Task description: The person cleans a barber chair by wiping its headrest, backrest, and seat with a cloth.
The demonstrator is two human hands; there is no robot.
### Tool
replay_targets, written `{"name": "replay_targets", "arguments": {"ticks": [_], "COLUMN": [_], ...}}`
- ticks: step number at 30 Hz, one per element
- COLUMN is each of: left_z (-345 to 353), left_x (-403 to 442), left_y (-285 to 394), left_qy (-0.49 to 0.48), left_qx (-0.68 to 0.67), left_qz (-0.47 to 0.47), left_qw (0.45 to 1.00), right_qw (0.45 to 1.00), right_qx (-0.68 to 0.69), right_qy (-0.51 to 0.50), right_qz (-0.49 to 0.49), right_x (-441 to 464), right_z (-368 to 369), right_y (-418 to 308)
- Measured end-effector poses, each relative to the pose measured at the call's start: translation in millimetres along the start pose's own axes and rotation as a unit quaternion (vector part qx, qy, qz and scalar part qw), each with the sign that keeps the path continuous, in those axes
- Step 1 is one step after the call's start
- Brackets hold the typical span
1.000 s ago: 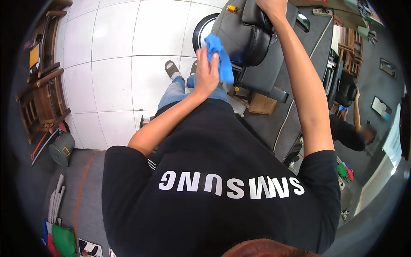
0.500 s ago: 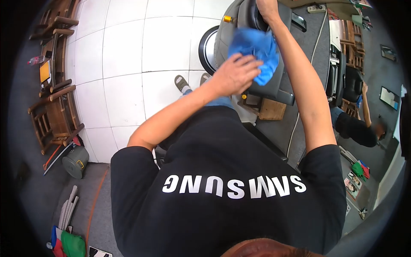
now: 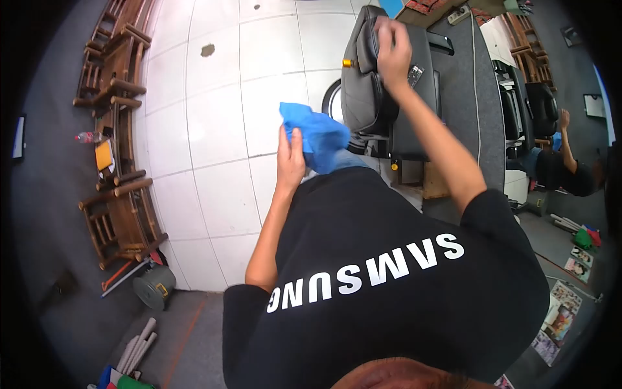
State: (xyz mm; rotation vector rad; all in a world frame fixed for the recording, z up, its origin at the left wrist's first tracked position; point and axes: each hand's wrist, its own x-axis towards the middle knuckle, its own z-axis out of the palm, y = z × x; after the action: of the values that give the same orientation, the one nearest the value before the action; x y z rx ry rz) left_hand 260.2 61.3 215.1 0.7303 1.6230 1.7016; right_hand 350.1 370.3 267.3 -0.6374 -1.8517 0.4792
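My left hand (image 3: pixel 291 155) is closed on a crumpled blue cloth (image 3: pixel 315 135), held in the air over the white floor, to the left of the chair. My right hand (image 3: pixel 394 55) is over the black padded chair (image 3: pixel 364 104), close to its upper cushion. Motion blurs its fingers, and whether they touch the cushion I cannot tell. A yellow knob (image 3: pixel 348 63) sticks out of the chair's left side, and another yellow knob (image 3: pixel 394 165) is low on it. Just right of my right hand lies a dark remote control (image 3: pixel 416 76) with small buttons.
Wooden chairs (image 3: pixel 120 217) line the left wall, with a plastic bottle (image 3: pixel 87 137) on one. A grey bin (image 3: pixel 154 287) is at lower left. A white cable (image 3: pixel 476 84) runs along the right of the black chair from a power strip (image 3: pixel 459 14). A mirror on the right reflects the room.
My left hand has carried the blue cloth left, away from the chair. My right hand has come off the chair's top edge and shifted down in view. The whole view has swung.
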Motion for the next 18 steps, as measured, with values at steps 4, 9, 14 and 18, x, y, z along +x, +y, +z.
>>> {"name": "replay_targets", "arguments": {"ticks": [4,9,14,18], "left_z": [0.9,52.3,45.9,11.6], "left_x": [12.5,35.7,55.7,79.3], "left_y": [25.4,60.8,99.3,67.9], "left_qy": [0.022,-0.173,-0.25,-0.205], "left_qx": [0.076,0.29,0.161,0.114], "left_qz": [0.039,0.295,0.271,0.18], "left_qw": [0.996,0.894,0.915,0.955], "right_qw": [0.935,0.689,0.768,0.963], "right_qx": [0.212,0.466,0.411,0.057], "right_qy": [-0.179,-0.153,0.093,0.049], "right_qz": [0.222,0.534,0.482,0.258], "right_x": [-100.6,-107.9,-42.8,-30.0], "right_z": [-25.4,-25.2,-52.3,-78.3], "right_y": [-103.0,-135.2,-120.4,-84.5]}}
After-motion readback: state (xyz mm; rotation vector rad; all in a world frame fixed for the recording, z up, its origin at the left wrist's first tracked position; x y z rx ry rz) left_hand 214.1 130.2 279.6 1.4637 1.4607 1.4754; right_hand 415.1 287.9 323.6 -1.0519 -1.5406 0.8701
